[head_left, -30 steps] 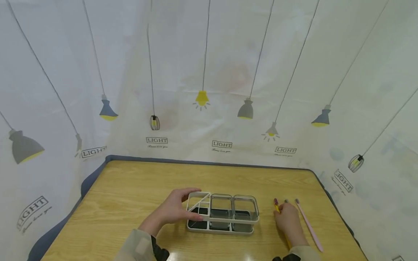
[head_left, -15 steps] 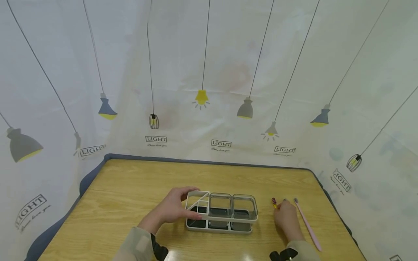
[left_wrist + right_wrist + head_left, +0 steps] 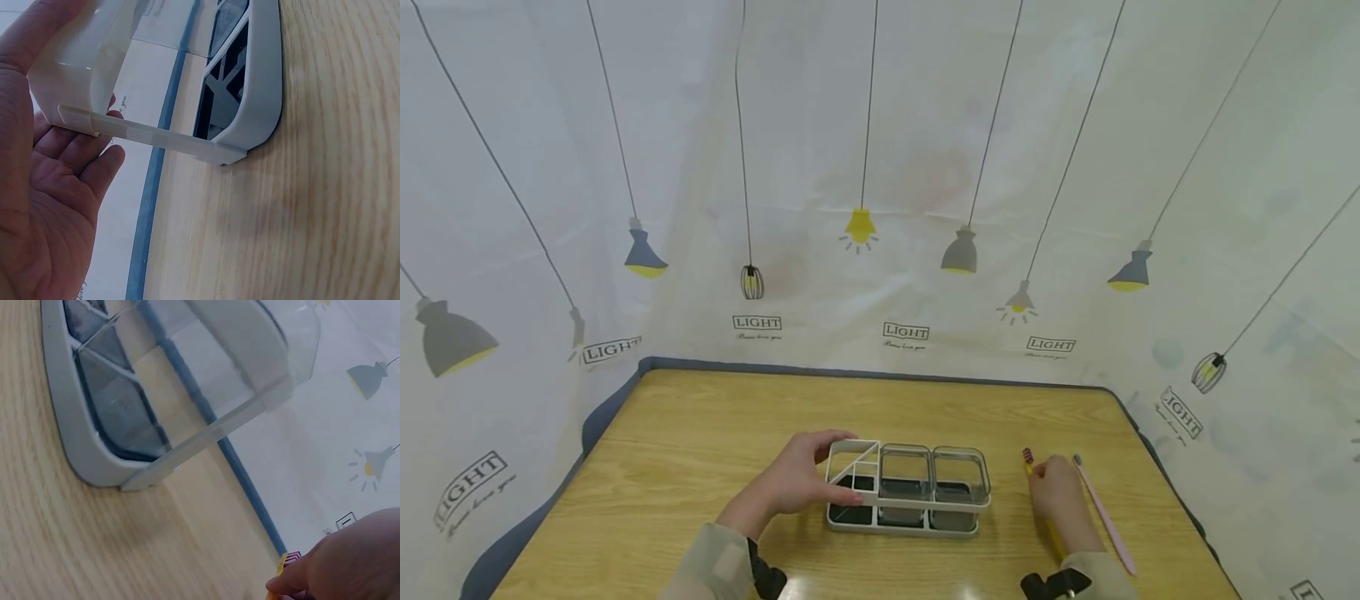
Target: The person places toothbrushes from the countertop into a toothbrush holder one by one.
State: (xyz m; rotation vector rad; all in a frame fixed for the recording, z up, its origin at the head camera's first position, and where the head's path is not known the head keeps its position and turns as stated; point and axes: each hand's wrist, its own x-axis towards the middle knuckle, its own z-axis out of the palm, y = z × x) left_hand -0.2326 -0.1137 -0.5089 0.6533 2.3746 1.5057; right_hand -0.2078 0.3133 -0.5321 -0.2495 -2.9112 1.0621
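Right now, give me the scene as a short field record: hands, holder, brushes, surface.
left hand: grips the left end of the holder
right hand: on the yellow toothbrush, fingers curled over it
holder: white frame, two clear cups, stands on the table
pink toothbrush: lies flat, just right of the right hand
table: wood grain, dark blue edge

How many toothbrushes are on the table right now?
2 clearly: a yellow toothbrush under the right hand, a pink toothbrush just right of it. Another may be hidden beneath the hand.
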